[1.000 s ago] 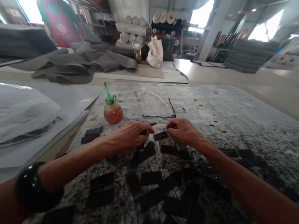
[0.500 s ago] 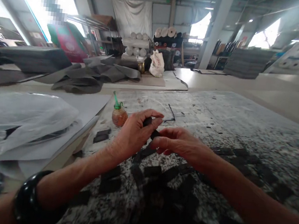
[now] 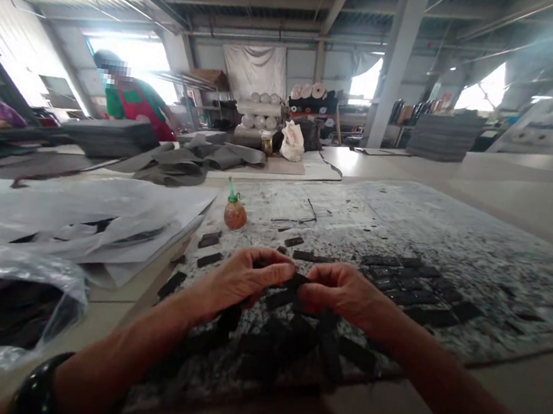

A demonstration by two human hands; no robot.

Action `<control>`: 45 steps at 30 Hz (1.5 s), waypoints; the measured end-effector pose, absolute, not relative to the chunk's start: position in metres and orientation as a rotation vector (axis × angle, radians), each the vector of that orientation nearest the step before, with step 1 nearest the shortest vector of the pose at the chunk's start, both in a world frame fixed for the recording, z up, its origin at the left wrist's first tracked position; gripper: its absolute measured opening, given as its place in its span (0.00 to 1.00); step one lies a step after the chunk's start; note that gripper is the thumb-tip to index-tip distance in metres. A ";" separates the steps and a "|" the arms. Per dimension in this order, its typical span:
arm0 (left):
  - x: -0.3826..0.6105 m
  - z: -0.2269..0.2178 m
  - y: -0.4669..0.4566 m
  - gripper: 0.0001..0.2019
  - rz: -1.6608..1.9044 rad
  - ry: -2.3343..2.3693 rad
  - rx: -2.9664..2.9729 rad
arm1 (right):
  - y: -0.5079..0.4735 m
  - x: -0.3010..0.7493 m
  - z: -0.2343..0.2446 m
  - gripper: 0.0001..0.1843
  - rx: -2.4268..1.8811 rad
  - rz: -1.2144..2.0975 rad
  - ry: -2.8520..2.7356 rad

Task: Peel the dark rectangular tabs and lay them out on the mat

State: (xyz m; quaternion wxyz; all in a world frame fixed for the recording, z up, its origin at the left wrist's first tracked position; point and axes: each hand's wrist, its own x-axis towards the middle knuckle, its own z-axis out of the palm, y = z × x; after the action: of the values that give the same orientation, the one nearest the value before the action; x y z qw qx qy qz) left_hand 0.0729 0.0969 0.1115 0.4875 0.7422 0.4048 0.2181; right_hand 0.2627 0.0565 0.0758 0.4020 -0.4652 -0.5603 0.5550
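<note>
A small dark strip (image 3: 299, 280) is stretched between my two hands above the table. My left hand (image 3: 242, 278) is closed, pinching its left end between thumb and fingers. On the other end, the thumb and fingertips of my right hand (image 3: 339, 292) are also closed. Its exact material is too dark to tell. Below my hands lies a loose heap of dark rectangular pieces (image 3: 324, 347), partly in shadow. To the right, several similar pieces (image 3: 408, 283) lie in rough rows, some of them shiny. A round bottle (image 3: 235, 217) with a green spout and orange-brown contents stands beyond my left hand.
A glue-stained, speckled sheet (image 3: 406, 216) covers the table. On the left are white plastic sheeting (image 3: 165, 210) and an opened clear bag (image 3: 66, 275) with dark contents. Grey fabric (image 3: 196, 160) lies farther back, near a person in a red apron (image 3: 142, 106).
My view has tilted up and shifted, bringing the plastic bag and a second person at far left into sight. My hands are now level, both pinching the dark strip.
</note>
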 end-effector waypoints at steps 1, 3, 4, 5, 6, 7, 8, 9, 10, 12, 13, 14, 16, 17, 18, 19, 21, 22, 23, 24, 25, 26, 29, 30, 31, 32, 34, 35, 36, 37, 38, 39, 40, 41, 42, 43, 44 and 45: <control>0.072 0.109 0.089 0.17 0.494 0.984 1.795 | 0.050 0.261 0.071 0.13 -1.172 1.405 -1.416; 0.072 0.102 0.076 0.13 0.463 0.986 1.787 | 0.038 0.258 0.063 0.13 -1.173 1.415 -1.401; 0.072 0.098 0.071 0.12 0.460 0.987 1.787 | 0.032 0.257 0.059 0.13 -1.173 1.425 -1.389; 0.073 0.094 0.066 0.12 0.463 0.987 1.790 | 0.028 0.256 0.055 0.13 -1.172 1.438 -1.374; 0.073 0.090 0.063 0.11 0.469 0.987 1.794 | 0.024 0.255 0.052 0.12 -1.171 1.453 -1.357; 0.073 0.086 0.061 0.11 0.477 0.986 1.798 | 0.021 0.255 0.048 0.12 -1.170 1.468 -1.338; 0.074 0.082 0.060 0.11 0.487 0.984 1.802 | 0.020 0.255 0.045 0.13 -1.170 1.481 -1.318; 0.074 0.079 0.059 0.10 0.492 0.981 1.804 | 0.019 0.255 0.041 0.13 -1.172 1.489 -1.298; 0.075 0.076 0.060 0.10 0.494 0.976 1.805 | 0.020 0.255 0.037 0.14 -1.174 1.492 -1.278; 0.078 0.073 0.063 0.10 0.483 0.964 1.804 | 0.024 0.257 0.031 0.15 -1.178 1.489 -1.242; 0.080 0.072 0.066 0.11 0.474 0.960 1.802 | 0.027 0.258 0.030 0.16 -1.180 1.485 -1.229; 0.082 0.073 0.070 0.11 0.465 0.959 1.800 | 0.030 0.260 0.029 0.16 -1.182 1.481 -1.218; 0.086 0.076 0.081 0.13 0.447 0.969 1.792 | 0.038 0.266 0.032 0.15 -1.195 1.475 -1.204; 0.089 0.079 0.088 0.13 0.435 0.977 1.785 | 0.042 0.270 0.036 0.15 -1.206 1.470 -1.200; 0.092 0.083 0.097 0.12 0.429 0.987 1.775 | 0.048 0.276 0.041 0.15 -1.222 1.463 -1.197; 0.094 0.087 0.108 0.12 0.433 1.005 1.762 | 0.054 0.283 0.046 0.15 -1.242 1.446 -1.192; 0.098 0.094 0.131 0.13 0.433 1.032 1.720 | 0.068 0.299 0.059 0.15 -1.292 1.404 -1.188; 0.098 0.097 0.142 0.13 0.439 1.042 1.692 | 0.075 0.308 0.064 0.14 -1.323 1.375 -1.179; 0.098 0.099 0.153 0.13 0.456 1.056 1.669 | 0.081 0.316 0.069 0.15 -1.352 1.347 -1.166; 0.098 0.101 0.163 0.12 0.470 1.062 1.650 | 0.086 0.324 0.073 0.15 -1.385 1.315 -1.169; 0.097 0.103 0.172 0.11 0.483 1.066 1.637 | 0.090 0.331 0.076 0.15 -1.418 1.287 -1.171; 0.096 0.103 0.178 0.10 0.493 1.073 1.626 | 0.092 0.337 0.077 0.15 -1.456 1.270 -1.185; 0.093 0.103 0.187 0.11 0.462 1.069 1.630 | 0.090 0.347 0.073 0.13 -1.613 1.287 -1.312; 0.092 0.102 0.187 0.11 0.432 1.066 1.671 | 0.089 0.349 0.071 0.12 -1.678 1.290 -1.386; 0.092 0.100 0.184 0.12 0.396 1.061 1.744 | 0.087 0.349 0.068 0.12 -1.742 1.286 -1.463; 0.093 0.099 0.180 0.13 0.363 1.056 1.841 | 0.086 0.349 0.065 0.12 -1.801 1.272 -1.535; 0.097 0.095 0.169 0.14 0.302 1.020 2.095 | 0.086 0.347 0.062 0.12 -1.881 1.230 -1.640; 0.099 0.092 0.163 0.14 0.290 0.999 2.204 | 0.087 0.345 0.061 0.12 -1.902 1.221 -1.664; 0.102 0.089 0.156 0.13 0.242 0.930 2.322 | 0.089 0.344 0.060 0.12 -1.913 1.218 -1.680; 0.105 0.086 0.149 0.13 0.187 0.864 2.426 | 0.091 0.343 0.061 0.12 -1.918 1.209 -1.699; 0.107 0.082 0.143 0.13 0.089 0.813 2.515 | 0.093 0.342 0.061 0.12 -1.919 1.196 -1.726; 0.110 0.077 0.138 0.14 0.003 0.725 2.592 | 0.095 0.341 0.062 0.12 -1.920 1.184 -1.759; 0.113 0.072 0.134 0.15 -0.081 0.681 2.652 | 0.097 0.340 0.063 0.12 -1.918 1.174 -1.795; 0.115 0.068 0.131 0.17 -0.164 0.617 2.691 | 0.099 0.339 0.063 0.12 -1.915 1.164 -1.829; 0.118 0.063 0.129 0.18 -0.234 0.537 2.725 | 0.101 0.338 0.064 0.12 -1.912 1.153 -1.860; 0.120 0.058 0.128 0.20 -0.280 0.486 2.755 | 0.103 0.337 0.064 0.12 -1.908 1.144 -1.883; 0.122 0.054 0.127 0.23 -0.308 0.434 2.775 | 0.105 0.336 0.064 0.12 -1.905 1.139 -1.903; 0.124 0.051 0.128 0.25 -0.315 0.401 2.790 | 0.107 0.336 0.064 0.12 -1.903 1.135 -1.921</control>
State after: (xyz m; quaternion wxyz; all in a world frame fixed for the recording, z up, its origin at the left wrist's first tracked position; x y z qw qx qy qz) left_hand 0.1241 0.1276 0.0506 0.1522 0.9722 0.1398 -0.1099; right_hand 0.3360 0.1067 0.0640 0.1043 -0.6454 -0.6514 0.3851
